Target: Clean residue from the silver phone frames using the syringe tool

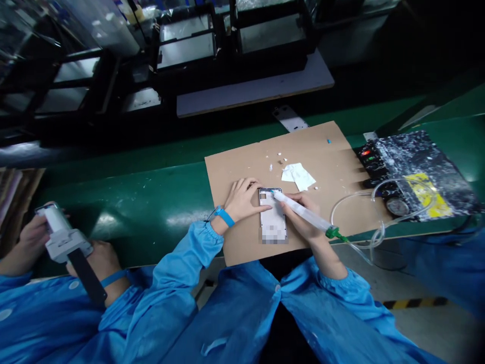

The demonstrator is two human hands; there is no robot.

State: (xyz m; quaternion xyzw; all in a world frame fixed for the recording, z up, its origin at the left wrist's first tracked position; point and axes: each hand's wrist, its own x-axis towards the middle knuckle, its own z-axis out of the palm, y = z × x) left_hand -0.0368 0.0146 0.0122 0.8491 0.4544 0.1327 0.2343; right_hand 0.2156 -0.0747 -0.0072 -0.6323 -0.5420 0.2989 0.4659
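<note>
A phone housing (273,217) with a pale inner face and dark rim lies on a cardboard sheet (238,242). My left hand (242,199) steadies its upper left side, thumb resting on the inner face and fingertips by the top corner. In my right hand (305,217) is a clear dispensing syringe (303,211), gripped like a pen. Its tip touches or nearly touches the housing's top edge; the exact contact is too small to tell. From the green fitting (332,232) at its rear runs a clear tube (356,247).
White paper pieces (298,176), small crumbs and a blue tip (329,141) lie on the cardboard. A paint-spattered dispenser box (420,172) with a gauge stands right. Another housing (291,119) lies behind. Black trays (185,45) line the back. At left, a co-worker's hands hold a grey clamp-like device (66,242).
</note>
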